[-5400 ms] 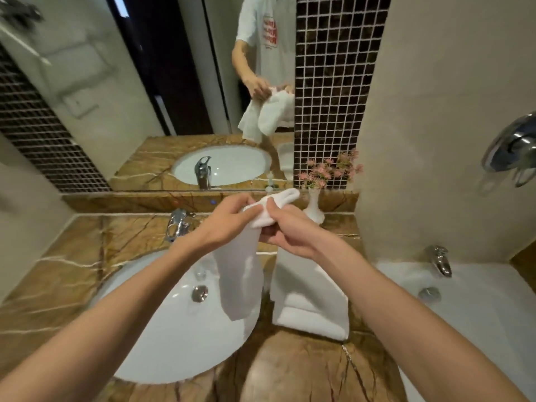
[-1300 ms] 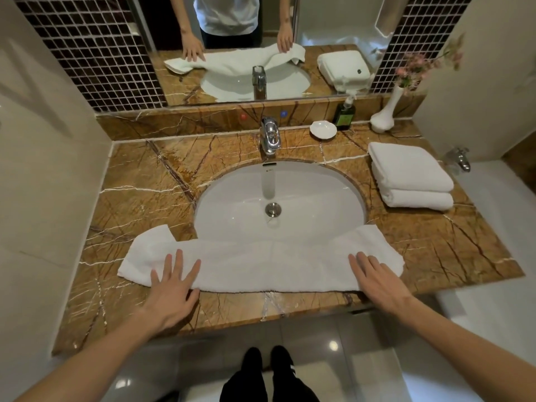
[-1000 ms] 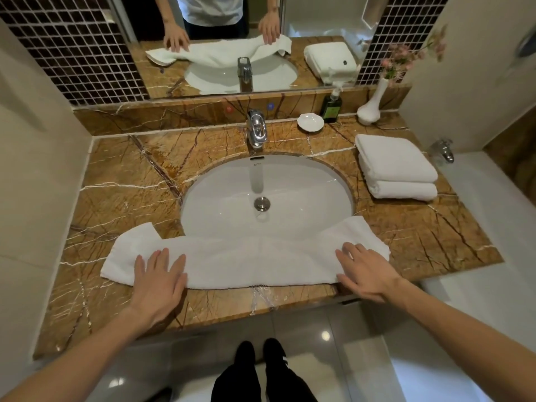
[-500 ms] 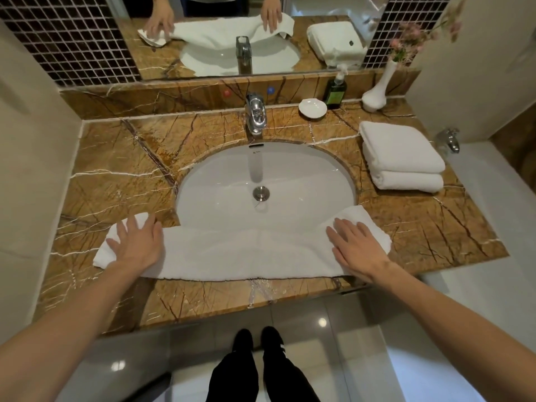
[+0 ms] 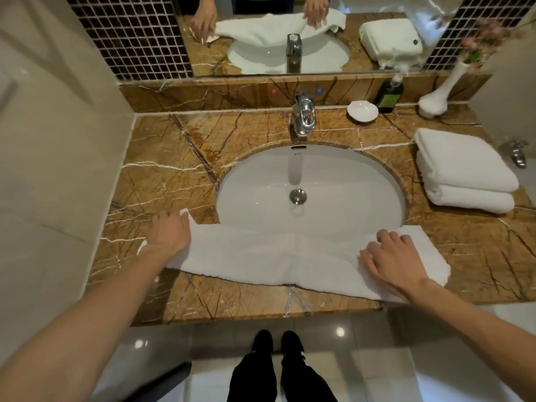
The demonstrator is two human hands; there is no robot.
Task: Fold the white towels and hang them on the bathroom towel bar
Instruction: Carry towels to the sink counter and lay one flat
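A long white towel (image 5: 275,256), folded into a narrow strip, lies across the front of the brown marble counter (image 5: 179,158) and over the near rim of the sink (image 5: 348,175). My left hand (image 5: 169,235) covers its left end, fingers curled over the far edge there. My right hand (image 5: 390,258) sits near the right end with bent fingers gripping the cloth. A stack of two folded white towels (image 5: 464,169) rests at the counter's right. No towel bar is in view.
Behind the basin stands a chrome faucet (image 5: 303,117). A small white dish (image 5: 362,111), a dark soap bottle (image 5: 388,95) and a white vase (image 5: 438,97) with pink flowers line the back ledge. Above hangs a mirror; a bathtub tap (image 5: 516,152) is at far right.
The towel went from hanging between my hands to lying flat across the counter. In the last second my left hand slid to the left end and both hands' fingers curled.
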